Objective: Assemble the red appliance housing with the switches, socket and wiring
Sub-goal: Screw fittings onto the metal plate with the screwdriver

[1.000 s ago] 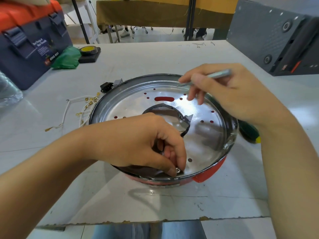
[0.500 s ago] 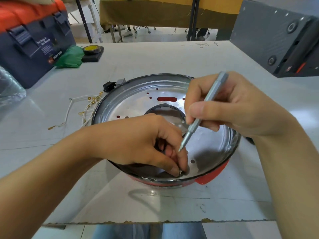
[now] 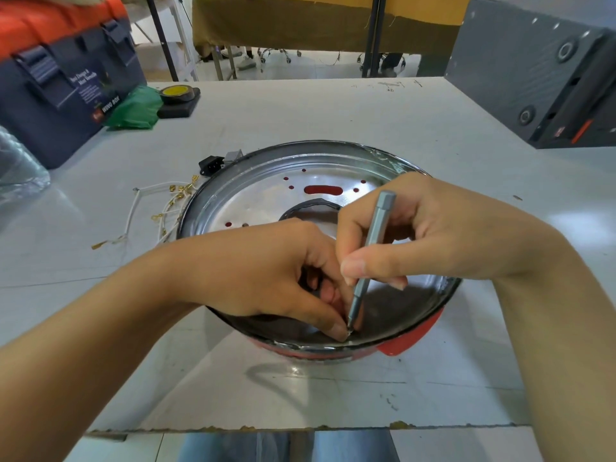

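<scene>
Your right hand (image 3: 433, 241) pinches the grey driver bit (image 3: 370, 255), tip on a small screw (image 3: 348, 333) that your left hand (image 3: 266, 271) pinches at the near rim of the red housing (image 3: 413, 338). Housing sits mid-table (image 3: 333, 108). Likely light, stiff and slippery: brace the rim. Wiring (image 3: 160, 208) and socket (image 3: 210, 165) lie just beside it.

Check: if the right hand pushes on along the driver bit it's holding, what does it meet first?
The right hand aims the driver bit down at a small screw pinched by the left hand at the housing rim. Tip looks already touching; depth unclear.
</scene>
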`<action>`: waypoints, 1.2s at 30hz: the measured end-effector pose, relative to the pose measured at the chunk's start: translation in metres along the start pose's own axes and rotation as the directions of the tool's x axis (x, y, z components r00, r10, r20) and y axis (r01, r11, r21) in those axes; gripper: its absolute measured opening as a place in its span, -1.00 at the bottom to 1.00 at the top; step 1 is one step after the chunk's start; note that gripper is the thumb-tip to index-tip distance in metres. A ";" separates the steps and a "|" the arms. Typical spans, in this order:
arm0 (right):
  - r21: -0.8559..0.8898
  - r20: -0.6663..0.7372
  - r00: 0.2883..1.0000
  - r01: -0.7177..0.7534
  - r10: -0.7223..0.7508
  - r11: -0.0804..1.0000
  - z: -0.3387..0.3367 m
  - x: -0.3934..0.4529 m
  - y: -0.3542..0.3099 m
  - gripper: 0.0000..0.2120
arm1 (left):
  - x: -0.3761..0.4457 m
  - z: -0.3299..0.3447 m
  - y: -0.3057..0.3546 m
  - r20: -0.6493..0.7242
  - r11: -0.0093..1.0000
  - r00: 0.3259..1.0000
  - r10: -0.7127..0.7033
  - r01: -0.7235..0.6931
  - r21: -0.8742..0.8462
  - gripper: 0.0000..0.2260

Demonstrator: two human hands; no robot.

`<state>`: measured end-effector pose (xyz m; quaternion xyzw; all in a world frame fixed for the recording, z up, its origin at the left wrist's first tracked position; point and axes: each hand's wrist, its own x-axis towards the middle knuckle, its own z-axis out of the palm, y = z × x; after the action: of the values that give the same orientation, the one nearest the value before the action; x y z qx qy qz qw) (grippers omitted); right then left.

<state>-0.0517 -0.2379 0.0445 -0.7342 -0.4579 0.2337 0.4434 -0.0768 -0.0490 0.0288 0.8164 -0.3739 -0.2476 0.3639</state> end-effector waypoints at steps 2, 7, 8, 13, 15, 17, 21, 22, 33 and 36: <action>0.003 0.006 1.000 0.000 0.000 1.000 0.000 0.000 0.000 -0.86 | 0.000 0.000 0.001 0.006 1.000 1.000 0.003 -0.003 -0.007 -0.84; -0.014 0.025 0.999 -0.021 0.021 1.000 0.000 0.000 -0.002 -0.85 | 0.000 0.000 0.002 0.016 1.000 1.000 -0.008 0.008 0.008 -0.84; -0.021 0.029 0.999 -0.029 0.029 0.999 0.000 0.000 -0.002 -0.85 | 0.000 0.000 0.002 0.014 1.000 1.000 -0.012 0.012 0.015 -0.86; -0.107 0.089 0.991 -0.088 0.098 0.990 -0.002 0.001 -0.011 -0.89 | 0.000 0.000 0.003 0.007 0.999 1.000 -0.020 0.020 0.041 -0.92; -0.136 0.101 0.988 -0.103 0.117 0.985 -0.004 0.000 -0.016 -0.93 | 0.000 0.000 0.004 0.003 0.998 1.000 -0.025 0.025 0.051 -0.94; -0.173 0.101 0.987 -0.106 0.125 0.979 -0.006 -0.001 -0.021 -0.92 | 0.000 0.000 0.004 -0.002 0.997 0.999 -0.038 0.038 0.074 -0.92; -0.272 0.093 0.989 -0.086 0.116 0.958 -0.011 0.001 -0.032 -0.91 | 0.000 0.000 0.007 -0.003 0.993 0.999 -0.051 0.051 0.109 -0.90; -0.299 0.095 0.989 -0.083 0.116 0.951 -0.012 0.002 -0.035 -0.91 | -0.001 0.001 0.008 0.000 0.993 0.999 -0.049 0.049 0.109 -0.92; -0.470 0.161 0.957 -0.141 0.241 0.872 -0.013 0.006 -0.055 -0.94 | -0.034 0.005 0.003 -0.173 0.925 0.983 0.066 0.005 0.380 -0.73; -0.491 0.114 0.963 -0.158 0.243 0.857 -0.011 0.008 -0.057 -0.94 | -0.036 0.009 0.002 -0.193 0.911 0.974 0.117 -0.027 0.412 -0.72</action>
<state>-0.0662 -0.2250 0.0992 -0.8416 -0.4586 0.2211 0.1806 -0.1053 -0.0253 0.0292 0.8816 -0.4058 -0.0616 0.2331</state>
